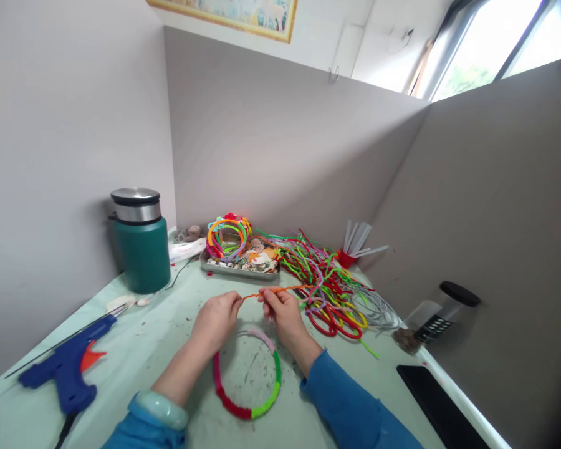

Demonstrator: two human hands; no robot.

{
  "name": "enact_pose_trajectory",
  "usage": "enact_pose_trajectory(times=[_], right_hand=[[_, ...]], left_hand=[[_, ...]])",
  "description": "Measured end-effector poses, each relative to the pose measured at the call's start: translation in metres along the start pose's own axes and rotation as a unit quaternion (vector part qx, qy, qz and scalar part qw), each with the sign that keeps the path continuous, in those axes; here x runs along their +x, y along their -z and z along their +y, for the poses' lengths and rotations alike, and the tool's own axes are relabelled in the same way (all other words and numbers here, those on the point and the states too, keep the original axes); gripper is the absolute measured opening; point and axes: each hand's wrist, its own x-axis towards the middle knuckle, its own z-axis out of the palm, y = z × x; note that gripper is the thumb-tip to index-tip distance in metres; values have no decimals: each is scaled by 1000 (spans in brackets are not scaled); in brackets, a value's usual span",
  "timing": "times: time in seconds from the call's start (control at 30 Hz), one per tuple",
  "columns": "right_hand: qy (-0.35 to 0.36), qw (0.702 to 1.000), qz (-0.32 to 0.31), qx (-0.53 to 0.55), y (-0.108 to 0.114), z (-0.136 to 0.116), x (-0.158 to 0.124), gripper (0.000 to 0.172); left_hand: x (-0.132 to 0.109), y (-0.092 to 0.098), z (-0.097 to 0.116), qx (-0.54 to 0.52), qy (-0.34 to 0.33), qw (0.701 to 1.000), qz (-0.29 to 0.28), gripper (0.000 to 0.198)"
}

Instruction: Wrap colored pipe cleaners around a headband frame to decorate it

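Note:
An orange pipe cleaner (251,296) is stretched between my hands above the table. My left hand (219,317) pinches its left end, fingers closed. My right hand (280,310) grips it a little farther along, and the rest extends right toward the colored pile. Below them on the table lies a ring (279,368) wrapped in pink, red, light green, green and pale pink sections. A bare grey stretch shows at the top of the ring, just under my hands.
A blue glue gun (70,362) and green flask (143,249) stand or lie left. Behind are a metal tray (238,272) of shells and colored rings, and tangled pipe cleaners (327,280). At right are a red cup (346,259), clear jar (437,324) and black phone-like slab (437,405).

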Motion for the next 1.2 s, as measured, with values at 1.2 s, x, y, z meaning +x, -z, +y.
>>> enact_pose_trajectory(times=[1.2], right_hand=[[-24, 999, -10, 38, 3, 1, 0, 27]], left_hand=[[-1, 1, 1, -55, -11, 998, 21, 21]])
